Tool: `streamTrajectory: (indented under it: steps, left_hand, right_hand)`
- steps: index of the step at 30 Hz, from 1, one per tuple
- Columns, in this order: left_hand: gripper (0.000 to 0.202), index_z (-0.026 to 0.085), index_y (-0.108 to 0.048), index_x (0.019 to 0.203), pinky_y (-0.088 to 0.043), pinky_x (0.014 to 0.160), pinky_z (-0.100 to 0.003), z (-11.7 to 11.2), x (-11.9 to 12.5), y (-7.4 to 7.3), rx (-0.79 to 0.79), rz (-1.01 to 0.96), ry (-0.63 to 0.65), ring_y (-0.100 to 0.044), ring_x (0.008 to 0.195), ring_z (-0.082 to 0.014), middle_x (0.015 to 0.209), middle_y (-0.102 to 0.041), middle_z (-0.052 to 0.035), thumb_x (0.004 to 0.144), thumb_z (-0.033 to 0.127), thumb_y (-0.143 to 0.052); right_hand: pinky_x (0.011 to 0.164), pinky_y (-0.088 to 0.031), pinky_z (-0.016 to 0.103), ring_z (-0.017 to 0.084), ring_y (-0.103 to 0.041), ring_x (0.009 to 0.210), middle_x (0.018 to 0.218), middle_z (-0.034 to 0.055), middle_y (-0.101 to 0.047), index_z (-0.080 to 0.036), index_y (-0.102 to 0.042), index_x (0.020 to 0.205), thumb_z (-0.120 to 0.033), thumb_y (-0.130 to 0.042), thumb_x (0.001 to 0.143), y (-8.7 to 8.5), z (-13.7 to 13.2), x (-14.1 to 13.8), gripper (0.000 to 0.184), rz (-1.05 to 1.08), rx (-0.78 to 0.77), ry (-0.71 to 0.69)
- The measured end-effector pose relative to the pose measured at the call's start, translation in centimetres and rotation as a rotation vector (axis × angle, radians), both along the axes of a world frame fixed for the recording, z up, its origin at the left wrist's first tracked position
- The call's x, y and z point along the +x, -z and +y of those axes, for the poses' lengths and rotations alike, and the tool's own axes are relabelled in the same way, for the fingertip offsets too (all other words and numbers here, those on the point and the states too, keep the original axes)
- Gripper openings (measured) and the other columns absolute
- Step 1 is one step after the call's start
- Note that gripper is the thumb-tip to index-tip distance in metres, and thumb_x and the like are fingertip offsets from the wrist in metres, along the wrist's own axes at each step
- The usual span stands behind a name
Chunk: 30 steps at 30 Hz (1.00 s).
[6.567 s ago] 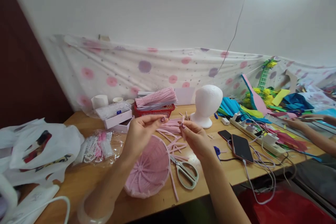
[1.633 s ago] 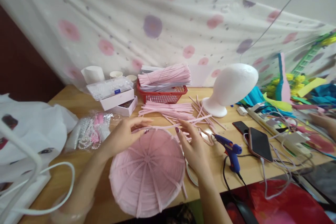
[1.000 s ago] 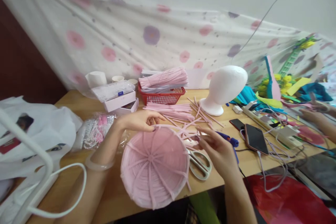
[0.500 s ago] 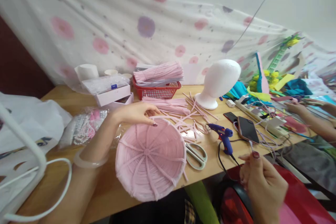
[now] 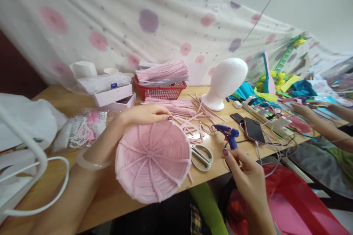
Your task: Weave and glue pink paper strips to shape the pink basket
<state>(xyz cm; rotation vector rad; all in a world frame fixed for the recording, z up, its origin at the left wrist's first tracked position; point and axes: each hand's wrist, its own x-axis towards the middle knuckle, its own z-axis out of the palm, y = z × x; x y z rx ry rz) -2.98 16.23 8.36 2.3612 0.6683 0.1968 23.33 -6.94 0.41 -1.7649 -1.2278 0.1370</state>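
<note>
A round pink bowl-shaped piece made of pipe cleaners (image 5: 150,169) tilts toward me at the table's front edge, with ribs meeting at a central knot. My left hand (image 5: 147,114) grips its upper rim, thumb on the near side and the other fingers mostly hidden. At the glue gun's lower handle is my right hand (image 5: 246,172), thumb and forefinger apart around it. The blue glue gun (image 5: 227,132) rests on the table, nozzle pointing left. Scissors with pale handles (image 5: 202,157) lie between the pink piece and the glue gun.
Loose pink pipe cleaners (image 5: 190,126) lie behind the bowl, before a red basket (image 5: 160,93). Beyond stand a white foam head (image 5: 227,80), phones (image 5: 254,130) and a power strip (image 5: 256,112) with cables. A co-worker's hands (image 5: 303,112) work at right. Bagged beads (image 5: 82,130) lie left.
My right hand has moved left from a white cable end to the glue gun's handle. The left hand remains at the pink rim. The whole view has shifted slightly.
</note>
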Motion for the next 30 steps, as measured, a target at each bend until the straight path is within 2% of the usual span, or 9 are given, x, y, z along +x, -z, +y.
streamTrajectory:
  steps: [3, 5, 8, 11, 18, 23, 25, 27, 30]
  left_hand:
    - [0.035, 0.019, -0.072, 0.120, -0.046, 0.099, -0.028, -0.1, 0.0, 0.0, 0.005, -0.003, 0.002, -0.068, 0.117, -0.0229, 0.129, -0.075, -0.0065, 0.098, 0.038, -0.053]
    - [0.037, 0.018, -0.071, 0.121, -0.045, 0.101, -0.029, -0.2, 0.0, 0.1, 0.005, -0.007, 0.006, -0.067, 0.119, -0.0240, 0.130, -0.074, -0.0077, 0.098, 0.039, -0.052]
    - [0.040, 0.017, -0.070, 0.123, -0.046, 0.102, -0.030, -0.3, 0.0, 0.1, -0.006, -0.013, 0.021, -0.066, 0.121, -0.0244, 0.132, -0.073, -0.0089, 0.098, 0.042, -0.052]
    - [0.043, 0.017, -0.068, 0.128, -0.046, 0.103, -0.030, -0.3, -0.1, 0.1, -0.020, -0.020, 0.039, -0.066, 0.124, -0.0235, 0.135, -0.072, -0.0091, 0.098, 0.044, -0.053]
    - [0.050, 0.019, -0.066, 0.133, -0.045, 0.109, -0.032, 0.2, -0.2, 0.6, -0.045, -0.027, 0.048, -0.063, 0.130, -0.0256, 0.140, -0.069, -0.0081, 0.088, 0.040, -0.068]
    - [0.045, 0.020, -0.067, 0.132, -0.050, 0.104, -0.032, -0.1, -1.2, -0.3, -0.083, -0.038, 0.025, -0.067, 0.125, -0.0238, 0.140, -0.070, -0.0077, 0.093, 0.041, -0.060]
    - [0.046, 0.019, -0.066, 0.132, -0.052, 0.100, -0.032, -0.2, -2.0, -1.1, -0.073, -0.045, -0.019, -0.070, 0.119, -0.0241, 0.135, -0.073, -0.0083, 0.093, 0.040, -0.058]
    - [0.047, 0.018, -0.067, 0.131, -0.054, 0.096, -0.033, -0.3, -2.8, -1.8, -0.035, -0.057, -0.090, -0.072, 0.113, -0.0251, 0.128, -0.076, -0.0082, 0.091, 0.042, -0.059]
    - [0.049, 0.020, -0.071, 0.125, -0.056, 0.094, -0.035, 0.0, -4.0, -2.3, 0.034, -0.098, -0.184, -0.071, 0.112, -0.0269, 0.124, -0.077, -0.0075, 0.088, 0.050, -0.060]
  right_hand:
    - [0.073, -0.052, 0.029, 0.021, -0.066, 0.079, 0.086, 0.0056, -0.072, -0.021, -0.074, 0.086, -0.057, -0.064, 0.094, -0.6, 3.0, -1.8, 0.039, 0.106, 0.014, -0.205]
    - [0.071, -0.053, 0.028, 0.022, -0.068, 0.082, 0.091, 0.0067, -0.073, -0.020, -0.074, 0.093, -0.053, -0.060, 0.097, -0.9, 5.6, -3.4, 0.035, 0.166, 0.011, -0.325]
    - [0.063, -0.050, 0.026, 0.020, -0.067, 0.077, 0.085, 0.0058, -0.072, -0.019, -0.074, 0.090, -0.047, -0.058, 0.097, -1.4, 8.9, -5.5, 0.033, 0.155, 0.004, -0.433]
    - [0.060, -0.046, 0.025, 0.018, -0.063, 0.069, 0.075, 0.0038, -0.070, -0.019, -0.071, 0.078, -0.044, -0.062, 0.093, -1.6, 10.6, -6.3, 0.031, 0.135, 0.024, -0.447]
    - [0.062, -0.040, 0.028, 0.017, -0.054, 0.065, 0.067, 0.0014, -0.062, -0.020, -0.061, 0.068, -0.041, -0.061, 0.093, -0.9, 10.9, -5.9, 0.032, 0.091, 0.060, -0.340]
    - [0.061, -0.040, 0.028, 0.018, -0.055, 0.065, 0.067, 0.0024, -0.063, -0.020, -0.064, 0.073, -0.050, -0.061, 0.093, -1.3, 10.0, -3.2, 0.036, 0.069, 0.072, -0.257]
    - [0.060, -0.039, 0.028, 0.018, -0.055, 0.062, 0.066, 0.0026, -0.063, -0.020, -0.065, 0.074, -0.057, -0.062, 0.091, -2.2, 9.1, -1.5, 0.041, 0.043, 0.093, -0.152]
    - [0.060, -0.039, 0.029, 0.018, -0.056, 0.060, 0.063, 0.0024, -0.063, -0.020, -0.067, 0.073, -0.062, -0.061, 0.091, -3.5, 7.8, 0.0, 0.046, -0.036, 0.136, 0.032]
    - [0.063, -0.040, 0.031, 0.018, -0.055, 0.061, 0.061, 0.0023, -0.061, -0.021, -0.064, 0.066, -0.061, -0.057, 0.096, -5.2, 5.7, 1.4, 0.051, -0.160, 0.276, 0.272]
